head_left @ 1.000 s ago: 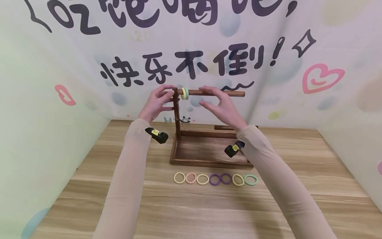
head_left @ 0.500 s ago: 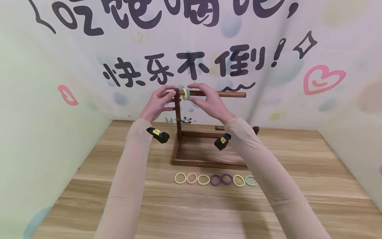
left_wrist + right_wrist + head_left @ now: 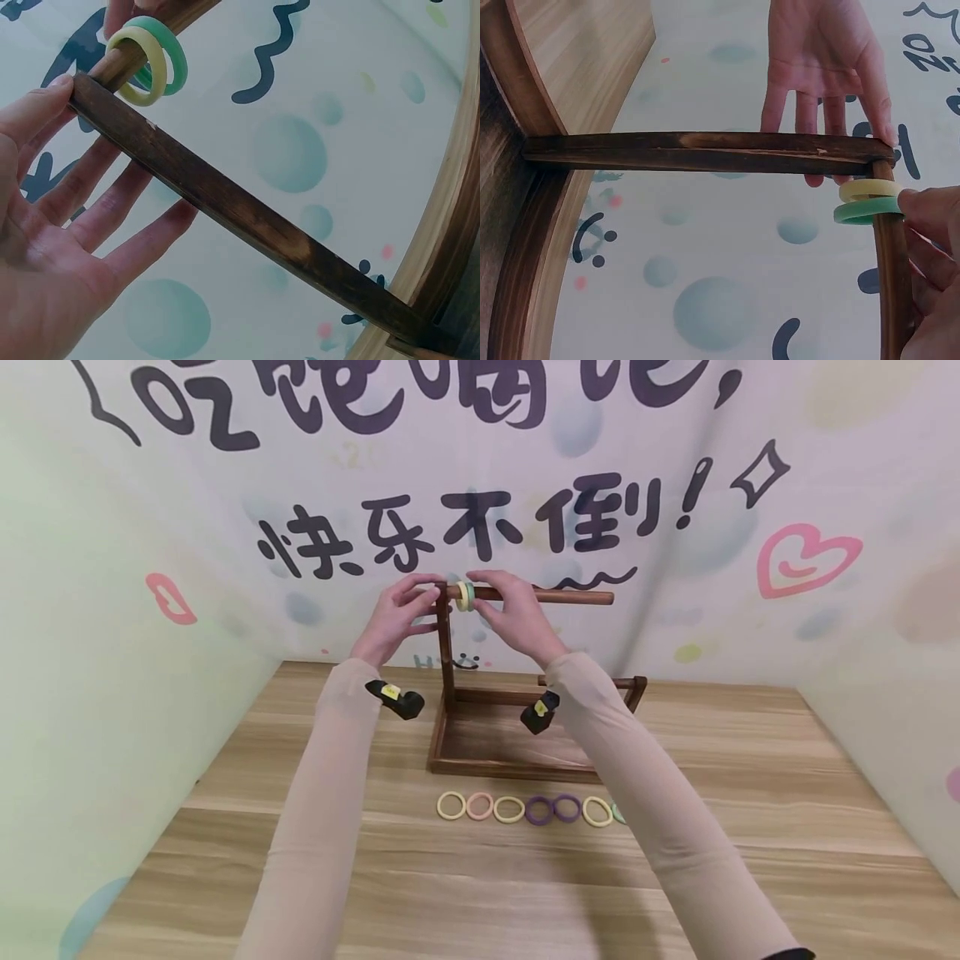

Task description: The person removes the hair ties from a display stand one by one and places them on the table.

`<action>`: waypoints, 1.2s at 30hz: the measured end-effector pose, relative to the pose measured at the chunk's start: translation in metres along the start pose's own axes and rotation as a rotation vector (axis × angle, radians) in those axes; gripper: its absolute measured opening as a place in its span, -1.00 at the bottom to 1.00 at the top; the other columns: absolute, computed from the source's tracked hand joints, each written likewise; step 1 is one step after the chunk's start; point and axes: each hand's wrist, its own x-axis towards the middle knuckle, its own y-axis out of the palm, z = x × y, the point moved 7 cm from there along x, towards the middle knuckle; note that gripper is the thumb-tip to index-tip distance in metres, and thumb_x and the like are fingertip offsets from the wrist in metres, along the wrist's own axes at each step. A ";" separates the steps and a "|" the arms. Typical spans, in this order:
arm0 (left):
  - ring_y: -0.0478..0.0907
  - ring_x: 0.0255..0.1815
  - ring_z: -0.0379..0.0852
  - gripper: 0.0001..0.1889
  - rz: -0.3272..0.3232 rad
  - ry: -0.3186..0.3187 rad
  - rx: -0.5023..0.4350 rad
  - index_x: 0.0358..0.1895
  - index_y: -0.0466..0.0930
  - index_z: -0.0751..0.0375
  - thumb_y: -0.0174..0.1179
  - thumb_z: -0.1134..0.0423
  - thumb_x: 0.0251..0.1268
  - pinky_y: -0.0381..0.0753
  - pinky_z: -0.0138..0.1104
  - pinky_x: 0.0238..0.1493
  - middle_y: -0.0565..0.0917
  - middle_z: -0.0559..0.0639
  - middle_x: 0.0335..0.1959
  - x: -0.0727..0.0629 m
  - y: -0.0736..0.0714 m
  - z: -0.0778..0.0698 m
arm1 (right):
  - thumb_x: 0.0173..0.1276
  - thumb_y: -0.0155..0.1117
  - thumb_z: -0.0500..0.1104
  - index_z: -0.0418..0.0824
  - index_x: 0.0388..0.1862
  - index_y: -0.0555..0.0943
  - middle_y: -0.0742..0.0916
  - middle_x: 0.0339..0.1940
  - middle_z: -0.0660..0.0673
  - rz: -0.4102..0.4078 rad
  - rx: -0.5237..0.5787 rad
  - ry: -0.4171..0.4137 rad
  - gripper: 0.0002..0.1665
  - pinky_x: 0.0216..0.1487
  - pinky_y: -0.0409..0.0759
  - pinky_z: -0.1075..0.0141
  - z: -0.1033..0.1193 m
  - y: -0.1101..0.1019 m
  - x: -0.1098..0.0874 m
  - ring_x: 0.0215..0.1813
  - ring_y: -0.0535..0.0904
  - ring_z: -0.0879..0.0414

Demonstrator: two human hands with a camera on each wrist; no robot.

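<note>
My left hand (image 3: 397, 614) holds the top of the dark wooden post (image 3: 210, 180), thumb at the upper corner and fingers behind it. From that top a round wooden rod (image 3: 573, 597) runs level to the right. A yellow hair tie (image 3: 868, 189) and a green hair tie (image 3: 866, 212) hang side by side round the rod, close to the post. My right hand (image 3: 517, 614) pinches the green one between thumb and forefinger at its right side. The right palm is partly hidden in the right wrist view.
The post rises from a wooden tray base (image 3: 510, 768) with a second, lower rod (image 3: 622, 682) at its right. Before it lies a row of several hair ties, including a pink one (image 3: 480, 818) and a purple one (image 3: 538, 823). A printed cloth (image 3: 337, 610) hangs behind the table.
My right hand has moved left along the rod, from apart from the hair ties to pinching the green one. Its thumb and fingers have drawn closer together. The left hand stays on the post.
</note>
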 end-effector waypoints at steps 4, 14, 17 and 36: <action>0.64 -0.10 0.03 -0.78 -0.007 0.013 0.001 0.07 0.58 0.11 0.14 0.27 0.42 0.60 -0.03 0.00 0.62 0.17 -0.05 -0.002 -0.001 -0.002 | 0.37 0.27 -0.27 -0.32 0.23 0.52 0.63 0.17 -0.20 -0.017 -0.086 -0.003 -0.55 0.34 0.27 0.22 0.001 0.003 0.002 0.22 0.49 -0.02; 0.64 -0.05 0.09 -0.80 -0.018 0.016 0.005 0.04 0.58 0.08 0.14 0.26 0.42 0.62 -0.04 -0.03 0.64 0.14 -0.07 -0.001 -0.003 -0.002 | 0.36 0.30 -0.22 -0.29 0.21 0.54 0.65 0.14 -0.16 -0.060 -0.146 0.018 -0.55 0.38 0.10 0.16 0.003 0.006 0.004 0.17 0.52 0.01; 0.64 -0.05 0.09 -0.79 -0.026 0.011 0.006 0.05 0.57 0.09 0.14 0.25 0.42 0.62 -0.04 -0.02 0.64 0.16 -0.06 0.000 -0.002 -0.002 | 0.36 0.30 -0.21 -0.29 0.20 0.55 0.66 0.13 -0.15 -0.077 -0.141 0.021 -0.56 0.38 0.10 0.17 0.003 0.005 0.004 0.17 0.52 0.02; 0.64 -0.04 0.08 -0.77 -0.064 -0.026 0.015 0.08 0.56 0.08 0.14 0.23 0.42 0.62 -0.04 -0.02 0.63 0.17 -0.04 -0.001 -0.001 0.004 | 0.33 0.30 -0.32 -0.39 0.13 0.56 0.67 0.06 -0.22 -0.144 0.084 0.013 -0.61 0.18 0.48 0.22 -0.009 -0.014 -0.008 0.08 0.60 -0.05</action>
